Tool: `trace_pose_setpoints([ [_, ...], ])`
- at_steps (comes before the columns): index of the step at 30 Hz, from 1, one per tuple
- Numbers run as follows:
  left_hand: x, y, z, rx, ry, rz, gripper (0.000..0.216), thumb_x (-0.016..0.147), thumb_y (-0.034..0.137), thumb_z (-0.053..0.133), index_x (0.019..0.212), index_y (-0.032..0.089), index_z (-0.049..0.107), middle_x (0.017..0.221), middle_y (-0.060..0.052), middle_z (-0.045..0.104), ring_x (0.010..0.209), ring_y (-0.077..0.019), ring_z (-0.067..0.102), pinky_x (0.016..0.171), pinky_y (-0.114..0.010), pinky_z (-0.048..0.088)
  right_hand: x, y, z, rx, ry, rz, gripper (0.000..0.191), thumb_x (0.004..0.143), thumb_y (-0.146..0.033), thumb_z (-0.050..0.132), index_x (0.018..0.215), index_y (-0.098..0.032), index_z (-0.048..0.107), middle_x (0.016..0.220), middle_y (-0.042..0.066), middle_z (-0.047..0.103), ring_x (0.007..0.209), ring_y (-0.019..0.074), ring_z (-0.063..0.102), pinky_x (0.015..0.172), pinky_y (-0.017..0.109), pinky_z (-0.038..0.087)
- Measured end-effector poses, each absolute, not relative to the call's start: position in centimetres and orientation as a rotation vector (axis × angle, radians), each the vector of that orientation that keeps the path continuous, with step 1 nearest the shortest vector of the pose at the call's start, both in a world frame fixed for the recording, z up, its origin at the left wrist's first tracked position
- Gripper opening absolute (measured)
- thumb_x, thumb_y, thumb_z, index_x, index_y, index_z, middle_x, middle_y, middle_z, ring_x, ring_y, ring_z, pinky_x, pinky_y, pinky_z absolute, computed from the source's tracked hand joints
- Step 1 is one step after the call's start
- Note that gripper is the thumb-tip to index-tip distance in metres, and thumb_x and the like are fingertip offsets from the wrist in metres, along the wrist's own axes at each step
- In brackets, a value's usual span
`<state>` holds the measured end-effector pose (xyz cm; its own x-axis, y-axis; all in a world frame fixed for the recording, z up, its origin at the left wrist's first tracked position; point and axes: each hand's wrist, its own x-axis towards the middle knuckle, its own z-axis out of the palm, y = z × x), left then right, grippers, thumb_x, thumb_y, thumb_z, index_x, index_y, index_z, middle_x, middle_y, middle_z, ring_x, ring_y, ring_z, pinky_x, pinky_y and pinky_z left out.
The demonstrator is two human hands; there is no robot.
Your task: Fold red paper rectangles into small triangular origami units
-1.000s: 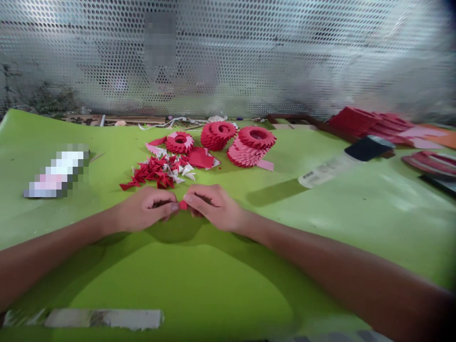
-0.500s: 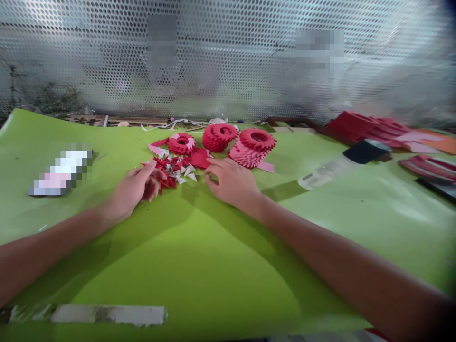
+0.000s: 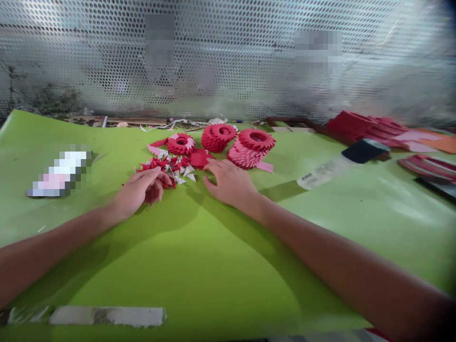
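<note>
My left hand (image 3: 141, 190) lies palm down at the near edge of a pile of small folded red and white paper triangles (image 3: 174, 167), its fingertips touching the red pieces. Its fingers are loosely stretched and I see nothing gripped. My right hand (image 3: 231, 183) rests palm down just to the right, its fingers spread and reaching onto flat red paper sheets (image 3: 199, 158). Behind the pile stand three rings built from folded paper: a small red-and-white ring (image 3: 181, 142), a red ring stack (image 3: 218, 135) and a red-over-pink ring stack (image 3: 251, 148).
A green sheet (image 3: 213, 266) covers the table. A clear bottle with a black cap (image 3: 338, 164) lies at the right, with stacks of red paper (image 3: 363, 126) behind it. A pixelated object (image 3: 59, 173) lies at the left. A perforated metal screen (image 3: 228, 57) closes the back.
A second ago both hands pinched a small red piece near me. They then moved apart and forward to the pile and sheets; the left hand has since drawn slightly back.
</note>
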<state>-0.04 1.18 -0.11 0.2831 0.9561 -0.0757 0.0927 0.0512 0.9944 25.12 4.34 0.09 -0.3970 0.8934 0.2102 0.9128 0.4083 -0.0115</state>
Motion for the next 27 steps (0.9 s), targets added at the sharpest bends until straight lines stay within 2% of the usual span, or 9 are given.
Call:
trace_pose_setpoints([
  [3,0.0,1.1,0.0,1.369,1.087,0.892,0.042,0.094,0.054,0.049,0.082,0.016,0.064,0.053,0.001,0.058,0.044,-0.0110,0.049,0.043,-0.019,0.038,25.0,4.3,0.3,-1.639,-2.484,-0.115,0.037,0.098,-0.035,0.047,0.123,-0.015,0.066,0.117,0.014,0.072,0.103,0.0295,0.066,0.079,0.041,0.055],
  [8,0.0,1.0,0.1,1.408,1.092,0.871,0.043,0.096,0.053,0.046,0.081,0.017,0.064,0.053,0.001,0.057,0.045,-0.0114,0.049,0.044,-0.020,0.039,25.0,4.4,0.3,-1.575,-2.469,-0.131,0.031,0.096,-0.031,0.050,0.117,-0.016,0.068,0.111,0.014,0.074,0.100,0.0299,0.066,0.082,0.042,0.053],
  [10,-0.1,1.0,0.1,1.423,1.098,0.861,0.043,0.096,0.052,0.045,0.081,0.017,0.064,0.054,0.001,0.057,0.045,-0.0116,0.050,0.045,-0.021,0.039,25.2,4.5,0.2,-1.548,-2.432,-0.162,0.033,0.096,-0.032,0.051,0.120,-0.015,0.066,0.113,0.015,0.073,0.103,0.0302,0.065,0.086,0.043,0.053],
  [13,-0.3,1.0,-0.1,1.432,1.121,0.846,0.042,0.097,0.051,0.045,0.082,0.016,0.064,0.056,0.001,0.059,0.047,-0.0115,0.051,0.045,-0.020,0.040,25.4,4.9,-0.1,-1.538,-2.395,-0.224,0.046,0.098,-0.035,0.051,0.137,-0.011,0.057,0.130,0.018,0.066,0.118,0.0328,0.059,0.098,0.048,0.049],
  [16,-0.4,1.0,-0.2,1.431,1.130,0.846,0.042,0.097,0.050,0.044,0.082,0.016,0.064,0.056,0.001,0.059,0.047,-0.0113,0.052,0.045,-0.020,0.040,25.6,5.4,-0.3,-1.613,-2.398,-0.175,0.050,0.100,-0.035,0.048,0.144,-0.011,0.054,0.130,0.018,0.067,0.120,0.0335,0.059,0.100,0.049,0.048],
  [22,-0.3,1.0,-0.2,1.440,1.088,0.851,0.041,0.096,0.049,0.044,0.082,0.016,0.064,0.054,0.001,0.058,0.046,-0.0116,0.052,0.045,-0.021,0.041,26.0,6.2,-0.8,-1.601,-2.334,-0.124,0.034,0.101,-0.028,0.048,0.122,-0.017,0.072,0.113,0.014,0.075,0.107,0.0294,0.065,0.094,0.043,0.049],
  [25,-0.3,1.1,-0.3,1.439,1.095,0.852,0.041,0.096,0.050,0.045,0.081,0.016,0.064,0.055,0.001,0.059,0.047,-0.0117,0.052,0.045,-0.021,0.042,26.1,6.4,-0.9,-1.580,-2.291,-0.110,0.030,0.099,-0.024,0.048,0.108,-0.018,0.076,0.106,0.012,0.076,0.102,0.0287,0.066,0.093,0.043,0.047],
  [27,-0.3,1.1,-0.3,1.452,1.100,0.846,0.043,0.096,0.051,0.045,0.082,0.016,0.064,0.056,0.000,0.059,0.047,-0.0117,0.052,0.045,-0.021,0.042,26.1,6.4,-0.8,-1.549,-2.252,-0.111,0.030,0.100,-0.023,0.046,0.107,-0.018,0.075,0.109,0.012,0.076,0.105,0.0280,0.065,0.097,0.042,0.045],
])
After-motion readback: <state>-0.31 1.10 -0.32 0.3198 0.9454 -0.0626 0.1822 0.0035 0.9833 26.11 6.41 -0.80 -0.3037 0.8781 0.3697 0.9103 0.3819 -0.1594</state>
